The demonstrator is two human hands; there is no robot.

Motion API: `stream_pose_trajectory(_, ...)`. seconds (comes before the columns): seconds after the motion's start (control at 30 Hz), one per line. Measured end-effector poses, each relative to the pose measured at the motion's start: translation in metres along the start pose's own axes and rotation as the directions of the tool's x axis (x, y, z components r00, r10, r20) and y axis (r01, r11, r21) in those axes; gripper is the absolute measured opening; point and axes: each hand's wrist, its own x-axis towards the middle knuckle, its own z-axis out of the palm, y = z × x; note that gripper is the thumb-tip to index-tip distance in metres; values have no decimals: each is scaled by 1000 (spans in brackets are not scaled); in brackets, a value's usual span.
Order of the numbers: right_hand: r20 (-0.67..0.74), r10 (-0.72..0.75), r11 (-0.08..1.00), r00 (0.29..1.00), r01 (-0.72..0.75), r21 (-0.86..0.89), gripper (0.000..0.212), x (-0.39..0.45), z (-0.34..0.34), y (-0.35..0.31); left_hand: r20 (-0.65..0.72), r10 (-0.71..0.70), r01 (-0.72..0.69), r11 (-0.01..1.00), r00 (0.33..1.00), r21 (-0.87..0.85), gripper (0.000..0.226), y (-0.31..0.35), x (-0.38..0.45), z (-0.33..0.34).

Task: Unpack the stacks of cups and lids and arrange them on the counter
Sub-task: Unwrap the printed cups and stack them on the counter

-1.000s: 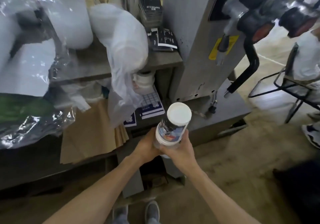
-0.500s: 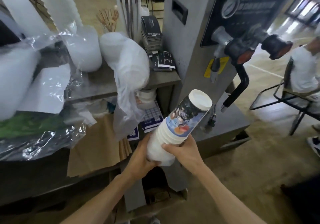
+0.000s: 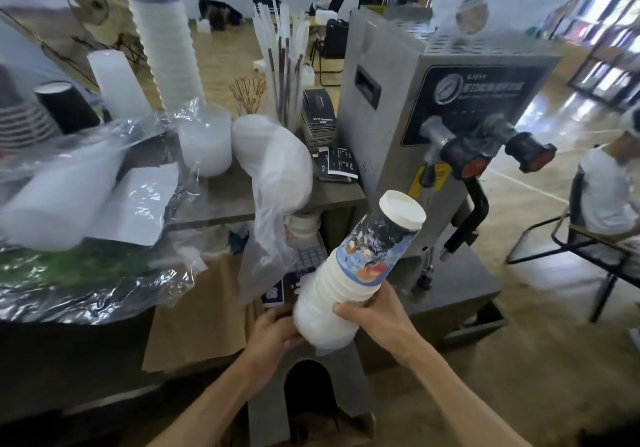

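Stack of printed paper cups, tilted, base upward to the right, held in the air below the counter. Left hand cups its wrapped lower end; right hand curls round the rims. Risk: the loose plastic sleeve may slip, spilling cups against the steel machine.

Both my forearms reach forward, bare. My left hand cups the lower end of the cup stack, fingers curled under it. My right hand grips its side, thumb across the front.
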Motion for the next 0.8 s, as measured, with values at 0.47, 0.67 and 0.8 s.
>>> stream_pose_trajectory(0.47, -68, -114, 989, 991, 119, 83, 68, -7, -1, -25, 163, -235, 284, 721, 958, -632, 33, 14, 1, 12)
stream_pose_trajectory(0.67, -73, -105, 991, 992, 110, 75, 79, -7, -5, -32, 123, -219, 236, 627, 968, -742, 36, 5, 5, 19)
stream_pose_trajectory(0.8, -91, -99, 992, 991, 106, 69, 73, -3, -6, -37, 54, -242, 198, 623, 969, -757, 26, 2, 6, 18)
